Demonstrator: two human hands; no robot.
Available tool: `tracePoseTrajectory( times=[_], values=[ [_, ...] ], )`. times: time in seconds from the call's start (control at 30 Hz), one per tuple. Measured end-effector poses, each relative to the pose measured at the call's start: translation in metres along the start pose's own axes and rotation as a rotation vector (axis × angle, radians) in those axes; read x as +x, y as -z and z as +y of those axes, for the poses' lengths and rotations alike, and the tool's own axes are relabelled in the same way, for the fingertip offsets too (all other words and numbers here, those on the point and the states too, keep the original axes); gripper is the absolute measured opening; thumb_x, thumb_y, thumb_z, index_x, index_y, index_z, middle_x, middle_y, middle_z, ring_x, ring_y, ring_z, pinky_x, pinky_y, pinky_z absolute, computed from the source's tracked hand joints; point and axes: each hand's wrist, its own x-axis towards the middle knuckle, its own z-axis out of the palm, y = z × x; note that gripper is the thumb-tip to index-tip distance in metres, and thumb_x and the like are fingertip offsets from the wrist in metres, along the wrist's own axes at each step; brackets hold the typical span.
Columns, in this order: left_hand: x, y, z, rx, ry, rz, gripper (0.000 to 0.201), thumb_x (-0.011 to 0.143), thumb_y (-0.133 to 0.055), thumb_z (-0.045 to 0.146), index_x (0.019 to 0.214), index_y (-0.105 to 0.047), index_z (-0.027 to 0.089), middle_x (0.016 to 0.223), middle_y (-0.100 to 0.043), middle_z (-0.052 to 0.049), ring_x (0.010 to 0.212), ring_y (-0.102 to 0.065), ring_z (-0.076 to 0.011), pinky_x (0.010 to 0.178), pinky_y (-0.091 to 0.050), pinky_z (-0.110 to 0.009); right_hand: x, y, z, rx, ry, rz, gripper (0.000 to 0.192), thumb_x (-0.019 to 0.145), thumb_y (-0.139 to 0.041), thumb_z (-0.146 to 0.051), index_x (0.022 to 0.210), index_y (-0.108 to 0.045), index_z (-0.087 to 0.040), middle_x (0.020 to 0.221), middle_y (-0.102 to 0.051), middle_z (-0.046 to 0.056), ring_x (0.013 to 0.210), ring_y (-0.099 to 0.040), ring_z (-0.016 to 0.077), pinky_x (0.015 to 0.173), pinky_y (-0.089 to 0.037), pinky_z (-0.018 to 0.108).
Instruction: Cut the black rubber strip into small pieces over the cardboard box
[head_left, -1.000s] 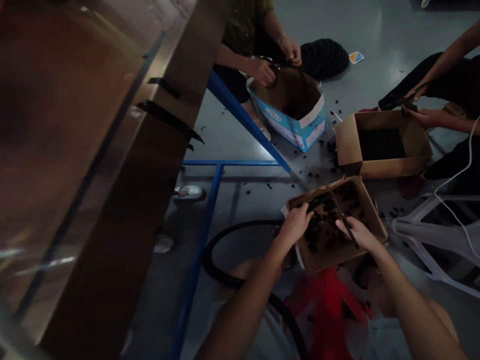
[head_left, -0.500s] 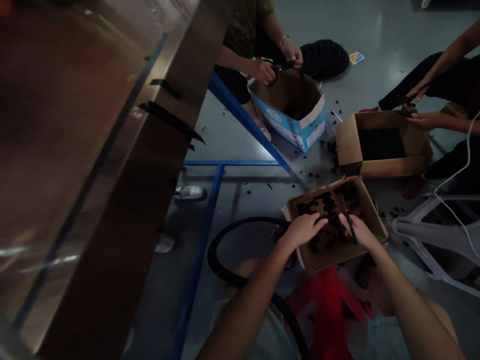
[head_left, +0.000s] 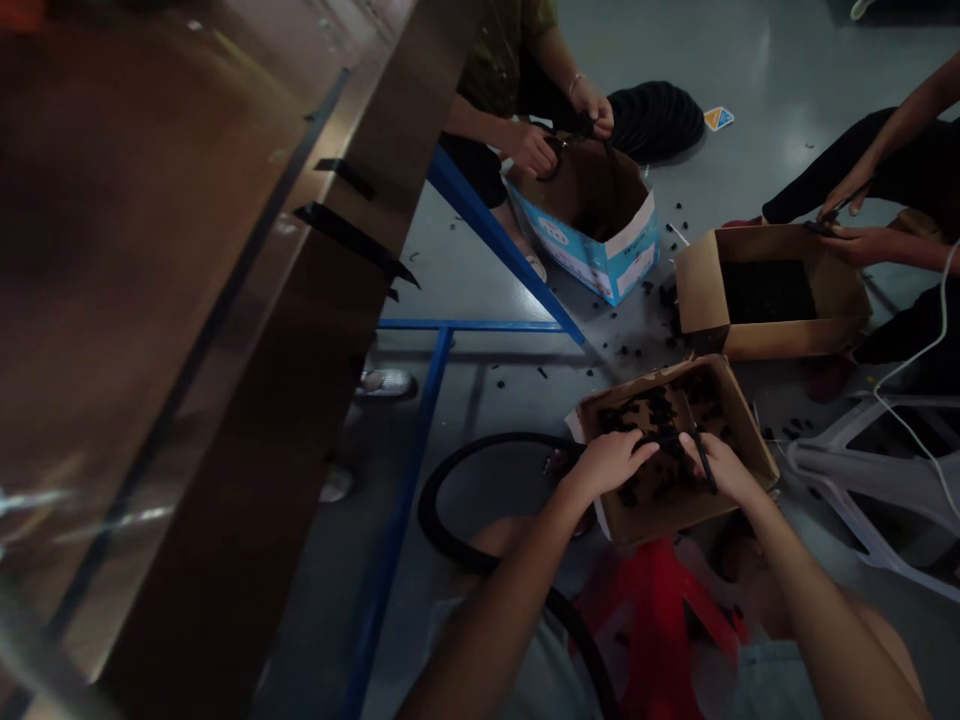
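Note:
My left hand (head_left: 611, 463) is closed around a black flexible tube (head_left: 450, 455), close to its end. The tube loops out to the left and comes back down past my left forearm. In my right hand (head_left: 718, 465) is a slim bladed tool (head_left: 703, 462) with a dark handle, perhaps a knife; its exact kind is unclear. The tool lies across the tube's end, and the fingertips of both hands are close together. Both hands are over an open cardboard box (head_left: 750, 425), where many short black cut pieces (head_left: 656, 405) lie scattered.
A red plastic stool (head_left: 660, 630) stands below the box. Co-workers' hands work over a blue-white box (head_left: 589, 262) and a brown box (head_left: 772, 340). Left are a metal-edged table (head_left: 300, 330) and blue frame (head_left: 487, 230). A grey stool (head_left: 847, 470) stands right.
The whole view has shifted slightly, with things a little further right. My hands keep nearly the same hold and place over the box. The co-workers' hands have moved a little.

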Motion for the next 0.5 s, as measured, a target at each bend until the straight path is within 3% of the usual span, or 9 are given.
tracePoseTrajectory(
  times=[0.27,0.4,0.5],
  values=[
    [-0.0024,0.0043,0.002,0.0,0.053,0.015,0.048,0.102,-0.033,0.063,0.101,-0.057,0.021,0.094,-0.074,-0.01,0.086,-0.072,-0.0286,0.062,-0.042,-0.03,-0.0027,0.0021,-0.0057,-0.019,-0.005,-0.012,0.065,0.091,-0.037,-0.081,0.081,-0.058,-0.02,0.072,-0.063,0.006,0.068,-0.063,0.0231,0.062,-0.049,0.031],
    [-0.0034,0.0075,0.0033,-0.033,0.065,-0.035,0.048,0.102,-0.032,0.063,0.1,-0.056,0.021,0.089,-0.073,-0.008,0.077,-0.071,-0.026,0.057,-0.039,-0.03,-0.0011,0.0006,-0.0012,-0.026,-0.009,-0.012,0.065,0.091,-0.037,-0.08,0.085,-0.059,-0.02,0.071,-0.062,0.005,0.068,-0.063,0.0227,0.062,-0.048,0.031],
    [-0.0038,0.0068,0.0027,-0.009,0.047,-0.022,0.046,0.103,-0.034,0.06,0.098,-0.057,0.022,0.096,-0.074,-0.01,0.089,-0.072,-0.0286,0.065,-0.043,-0.031,-0.0007,-0.0014,-0.0011,-0.034,0.005,0.0,0.065,0.092,-0.036,-0.08,0.085,-0.06,-0.02,0.073,-0.063,0.005,0.069,-0.063,0.022,0.063,-0.048,0.03]
  ],
)
